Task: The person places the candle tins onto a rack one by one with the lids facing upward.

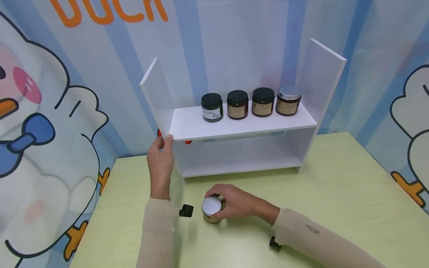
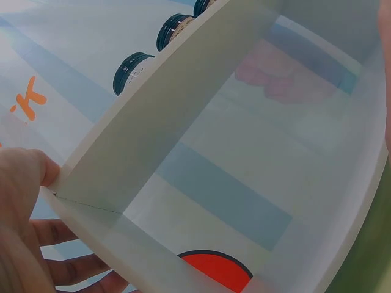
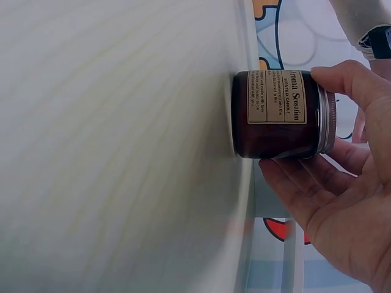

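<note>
My right hand point(image 1: 239, 201) holds a scented candle jar point(image 3: 275, 115) of dark brown glass with a beige label and silver lid, thumb on one side and fingers on the other. In the right wrist view the jar's base is right at the tabletop. My left hand point(image 1: 161, 163) grips the left side panel of a white two-tier shelf point(image 1: 241, 126), near the upper board's front corner. The left wrist view shows the thumb at the front edge and the fingers point(image 2: 76, 268) around the panel's outer face.
On the upper board stand a black-lidded jar with a white label point(image 1: 212, 108), two black-lidded jars with beige labels point(image 1: 237, 105) point(image 1: 263, 102), and a silver-lidded jar point(image 1: 289, 101). The pale yellow-green table point(image 1: 342, 193) backs onto a blue-striped cloth point(image 1: 228, 44) with cartoon ducks.
</note>
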